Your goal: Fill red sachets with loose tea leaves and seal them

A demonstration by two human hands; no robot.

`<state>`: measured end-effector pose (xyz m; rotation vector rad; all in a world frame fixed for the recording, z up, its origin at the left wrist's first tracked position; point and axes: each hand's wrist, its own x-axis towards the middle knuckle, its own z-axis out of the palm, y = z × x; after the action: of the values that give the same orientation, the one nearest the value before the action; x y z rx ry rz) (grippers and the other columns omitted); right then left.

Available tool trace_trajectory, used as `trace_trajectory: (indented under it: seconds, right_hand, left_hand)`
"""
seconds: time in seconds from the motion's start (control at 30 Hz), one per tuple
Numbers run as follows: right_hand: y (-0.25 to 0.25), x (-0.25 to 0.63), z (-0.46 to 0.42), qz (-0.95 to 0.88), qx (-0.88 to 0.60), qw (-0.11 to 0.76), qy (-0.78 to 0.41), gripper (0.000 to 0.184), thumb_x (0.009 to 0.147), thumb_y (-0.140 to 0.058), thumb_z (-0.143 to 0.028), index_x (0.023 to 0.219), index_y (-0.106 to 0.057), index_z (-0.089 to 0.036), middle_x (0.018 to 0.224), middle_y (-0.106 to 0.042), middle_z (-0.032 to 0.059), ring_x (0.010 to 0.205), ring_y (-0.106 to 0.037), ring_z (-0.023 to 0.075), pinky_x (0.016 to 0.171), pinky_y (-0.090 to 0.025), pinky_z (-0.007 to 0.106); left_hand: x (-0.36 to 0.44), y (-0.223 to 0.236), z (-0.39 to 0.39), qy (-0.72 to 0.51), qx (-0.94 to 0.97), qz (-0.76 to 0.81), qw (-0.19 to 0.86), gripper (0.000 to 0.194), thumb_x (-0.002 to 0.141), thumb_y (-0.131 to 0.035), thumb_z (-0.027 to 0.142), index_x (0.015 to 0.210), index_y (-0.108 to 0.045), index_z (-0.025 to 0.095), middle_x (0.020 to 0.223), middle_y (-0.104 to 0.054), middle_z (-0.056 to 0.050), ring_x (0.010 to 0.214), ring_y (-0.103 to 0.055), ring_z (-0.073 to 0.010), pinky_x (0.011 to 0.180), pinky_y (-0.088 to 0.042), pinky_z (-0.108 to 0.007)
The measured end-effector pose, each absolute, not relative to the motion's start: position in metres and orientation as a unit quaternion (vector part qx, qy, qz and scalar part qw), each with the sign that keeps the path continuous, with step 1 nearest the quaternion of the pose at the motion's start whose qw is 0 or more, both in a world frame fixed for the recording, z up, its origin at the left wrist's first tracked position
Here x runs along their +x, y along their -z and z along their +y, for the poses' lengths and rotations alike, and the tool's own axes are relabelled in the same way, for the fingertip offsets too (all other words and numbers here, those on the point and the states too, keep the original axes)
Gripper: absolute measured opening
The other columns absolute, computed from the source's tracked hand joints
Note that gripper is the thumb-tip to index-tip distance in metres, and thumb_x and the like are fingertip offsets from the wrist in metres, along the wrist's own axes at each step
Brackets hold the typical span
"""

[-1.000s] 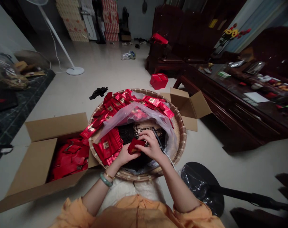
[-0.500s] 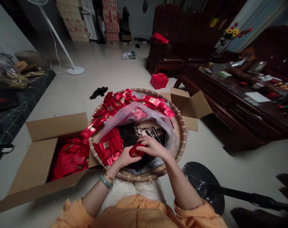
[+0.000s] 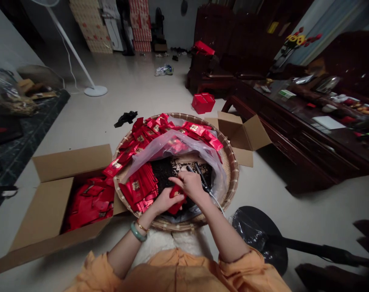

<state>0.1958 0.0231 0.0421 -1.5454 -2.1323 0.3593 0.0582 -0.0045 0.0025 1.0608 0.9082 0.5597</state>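
My left hand (image 3: pixel 167 201) is closed round the lower part of a small red foil packet (image 3: pixel 175 208). Over the packet's top edge, my right hand (image 3: pixel 190 185) has its fingers curled and its thumb side toward the left; its fingertips are partly hidden. Both hands are above dark, loose tea-like leaves (image 3: pixel 162 170) in a clear plastic bag (image 3: pixel 216 172) inside a round woven bamboo tray (image 3: pixel 233 178). Just beyond my right hand lies a dark, two-armed tool (image 3: pixel 200 172), a white cord running near it. Flat red packets (image 3: pixel 138 184) are stacked left of the leaves.
More red packets (image 3: pixel 160 126) line the tray's far side. An open carton (image 3: pixel 50 207) of red packets stands left, another open carton (image 3: pixel 254 134) behind right. A black round base with a pole (image 3: pixel 260 237) is at the right. Farther off are a white fan stand (image 3: pixel 95 91) and dark wooden furniture (image 3: pixel 294 138).
My right hand has turned and its fingers have curled more over the packet's top. The packet is more upright in my left hand. The white cord now shows by my right wrist.
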Motion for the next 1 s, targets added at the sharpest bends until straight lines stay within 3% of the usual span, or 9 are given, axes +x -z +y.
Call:
trace_trajectory:
  seconds: [0.17, 0.33, 0.47, 0.53, 0.63, 0.73, 0.83, 1.0]
  right_hand:
    - [-0.029, 0.197, 0.031, -0.780, -0.564, 0.244, -0.118, 0.051, 0.083, -0.048, -0.059, 0.051, -0.055, -0.019, 0.053, -0.057, 0.0021, 0.054, -0.050, 0.0122, 0.054, -0.026, 0.023]
    - [-0.020, 0.201, 0.038, -0.759, -0.575, 0.258, -0.163, 0.056, 0.087, -0.037, -0.059, 0.052, -0.054, -0.019, 0.053, -0.056, 0.0017, 0.053, -0.050, 0.0126, 0.054, -0.029, 0.023]
    - [-0.008, 0.224, 0.045, -0.685, -0.639, 0.304, -0.172, 0.050, 0.095, -0.021, -0.045, 0.085, -0.062, -0.019, 0.080, -0.064, 0.0058, 0.075, -0.057, 0.0168, 0.068, -0.039, 0.025]
    - [0.003, 0.238, 0.044, -0.658, -0.700, 0.261, -0.099, 0.039, 0.089, -0.040, -0.048, 0.106, -0.058, -0.016, 0.098, -0.061, 0.0123, 0.090, -0.055, 0.0227, 0.077, -0.040, 0.032]
    - [0.025, 0.251, 0.038, -0.634, -0.758, 0.140, -0.055, 0.055, 0.079, -0.060, -0.041, 0.124, -0.046, -0.012, 0.107, -0.055, 0.0199, 0.095, -0.055, 0.0281, 0.076, -0.043, 0.036]
    - [0.042, 0.256, 0.033, -0.621, -0.775, 0.093, -0.076, 0.059, 0.076, -0.064, -0.029, 0.128, -0.042, -0.011, 0.109, -0.056, 0.0206, 0.096, -0.057, 0.0288, 0.077, -0.045, 0.036]
    - [0.044, 0.262, 0.033, -0.621, -0.759, 0.156, -0.116, 0.057, 0.078, -0.061, -0.025, 0.129, -0.042, -0.010, 0.114, -0.056, 0.0206, 0.101, -0.057, 0.0276, 0.082, -0.045, 0.035]
    - [0.013, 0.271, 0.035, -0.632, -0.666, 0.302, -0.255, 0.048, 0.081, -0.054, -0.041, 0.121, -0.054, -0.014, 0.114, -0.062, 0.0139, 0.104, -0.058, 0.0255, 0.088, -0.044, 0.037]
  left_hand:
    - [0.054, 0.000, -0.004, -0.230, 0.362, 0.396, 0.812, 0.074, 0.072, -0.037, 0.076, 0.085, -0.063, 0.008, 0.073, -0.069, -0.013, 0.049, -0.061, -0.0156, 0.045, -0.046, -0.024]
    - [0.056, 0.009, -0.004, -0.227, 0.311, 0.408, 0.828, 0.067, 0.076, -0.041, 0.070, 0.089, -0.063, 0.008, 0.071, -0.070, -0.012, 0.049, -0.062, -0.0156, 0.045, -0.046, -0.023]
    - [0.053, 0.017, -0.003, -0.239, 0.258, 0.397, 0.848, 0.062, 0.080, -0.039, 0.066, 0.091, -0.062, 0.009, 0.070, -0.069, -0.011, 0.050, -0.063, -0.0167, 0.047, -0.048, -0.025]
    - [0.051, 0.016, -0.001, -0.248, 0.228, 0.388, 0.858, 0.061, 0.081, -0.038, 0.065, 0.091, -0.061, 0.009, 0.070, -0.069, -0.010, 0.050, -0.063, -0.0171, 0.049, -0.050, -0.027]
    - [0.050, 0.010, 0.000, -0.251, 0.196, 0.383, 0.867, 0.061, 0.082, -0.036, 0.065, 0.091, -0.061, 0.010, 0.069, -0.068, -0.009, 0.051, -0.063, -0.0173, 0.050, -0.052, -0.029]
    - [0.050, 0.005, -0.001, -0.251, 0.188, 0.386, 0.867, 0.060, 0.084, -0.034, 0.063, 0.092, -0.061, 0.010, 0.068, -0.068, -0.009, 0.051, -0.063, -0.0177, 0.049, -0.053, -0.031]
    - [0.048, 0.005, -0.002, -0.255, 0.191, 0.396, 0.861, 0.058, 0.084, -0.035, 0.061, 0.094, -0.060, 0.010, 0.070, -0.068, -0.010, 0.050, -0.063, -0.0178, 0.049, -0.054, -0.031]
    - [0.043, 0.009, 0.002, -0.263, 0.195, 0.415, 0.849, 0.059, 0.083, -0.036, 0.063, 0.096, -0.060, 0.010, 0.070, -0.069, -0.010, 0.050, -0.063, -0.0178, 0.048, -0.054, -0.031]
